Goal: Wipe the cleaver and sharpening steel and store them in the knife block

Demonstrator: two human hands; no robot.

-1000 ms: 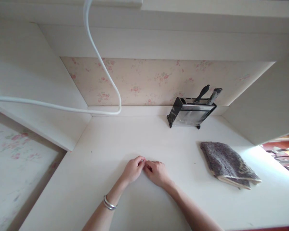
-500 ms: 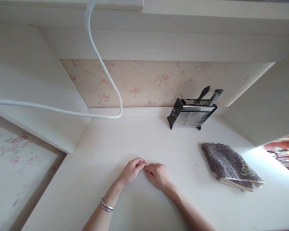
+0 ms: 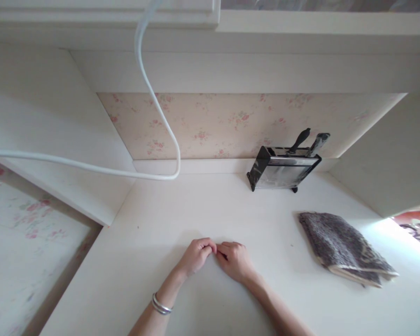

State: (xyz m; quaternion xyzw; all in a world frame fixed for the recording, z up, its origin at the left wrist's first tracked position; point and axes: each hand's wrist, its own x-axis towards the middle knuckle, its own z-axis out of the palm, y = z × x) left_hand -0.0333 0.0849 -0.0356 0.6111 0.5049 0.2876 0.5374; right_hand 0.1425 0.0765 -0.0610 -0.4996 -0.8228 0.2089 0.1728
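Observation:
My left hand (image 3: 197, 255), with a silver bracelet (image 3: 160, 304) on its wrist, rests on the white counter (image 3: 168, 205) with its fingers curled into a pinch. Fingertip to fingertip against it lies my right hand (image 3: 235, 261), its fingers also bent and pressed together. Whatever may be between the fingers of either hand is hidden or too small to make out. A folded grey-brown towel (image 3: 343, 245) with a pale edge lies on the counter, some way right of my right hand.
A black-framed knife block (image 3: 283, 168) holding two dark handles stands near the flowered back wall (image 3: 196, 126). A white cable (image 3: 154, 98) hangs in front at upper left. White cabinet panels (image 3: 49, 102) bound the counter on the left, above and right.
The view has shifted slightly, so everything sits a little lower and further right. My hands are still together, with the left fingers now curled more over the touching fingertips.

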